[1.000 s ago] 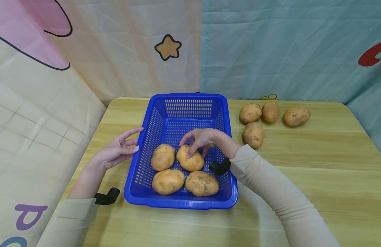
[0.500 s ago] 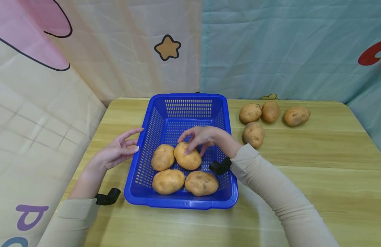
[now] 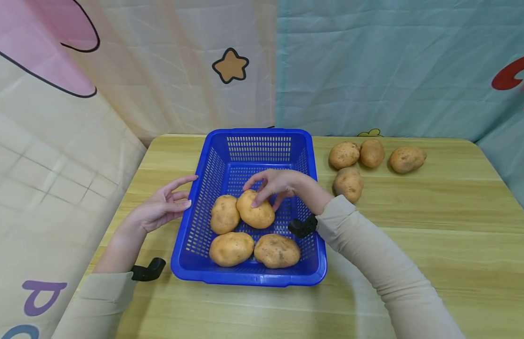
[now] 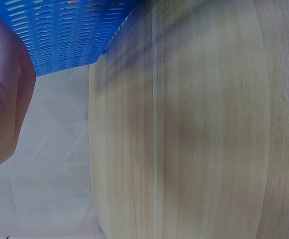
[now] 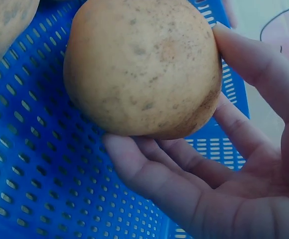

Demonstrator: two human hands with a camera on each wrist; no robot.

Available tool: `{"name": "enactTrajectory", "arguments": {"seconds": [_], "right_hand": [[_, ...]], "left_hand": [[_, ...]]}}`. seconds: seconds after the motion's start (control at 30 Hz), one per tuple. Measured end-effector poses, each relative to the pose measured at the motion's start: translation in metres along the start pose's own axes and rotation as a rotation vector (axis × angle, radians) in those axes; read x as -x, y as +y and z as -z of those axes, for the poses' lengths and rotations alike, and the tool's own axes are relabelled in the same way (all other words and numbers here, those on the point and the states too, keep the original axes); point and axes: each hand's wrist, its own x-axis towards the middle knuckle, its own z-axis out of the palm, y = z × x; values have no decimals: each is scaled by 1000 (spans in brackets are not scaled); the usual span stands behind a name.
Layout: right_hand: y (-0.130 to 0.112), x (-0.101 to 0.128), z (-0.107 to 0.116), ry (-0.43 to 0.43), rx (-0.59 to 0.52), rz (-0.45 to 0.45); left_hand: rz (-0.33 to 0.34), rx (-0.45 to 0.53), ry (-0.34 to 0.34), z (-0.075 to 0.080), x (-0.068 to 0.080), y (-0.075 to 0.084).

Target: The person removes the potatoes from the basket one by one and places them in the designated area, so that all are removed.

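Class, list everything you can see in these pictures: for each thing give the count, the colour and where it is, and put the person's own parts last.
Perforated blue plastic basket: one, blue, middle of the table.
Brown potatoes in the basket: four, yellow-brown; one of them under the right hand's fingers.
Brown potatoes on the table: four, brown, right of the basket.
Light wooden table: one, pale wood.
Printed cloth backdrop: cream and teal, behind the table.
Black wrist mounts: two, black, one on each wrist.
Left hand: fingers straight, at the basket's left wall.
Right hand: inside the basket, fingers curled round a potato.
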Motion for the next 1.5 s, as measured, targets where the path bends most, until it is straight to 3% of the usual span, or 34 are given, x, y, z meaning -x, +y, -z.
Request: {"name": "enactTrajectory", "arguments": {"seconds": [1.13,1.5], "right_hand": [[-18,33,14,41,-134,137],[-20,42,16,78,-130,150]], "left_hand": [[3,-11,-7,3,-1,-2],[8,-9,0,3,-1,-2]]}}
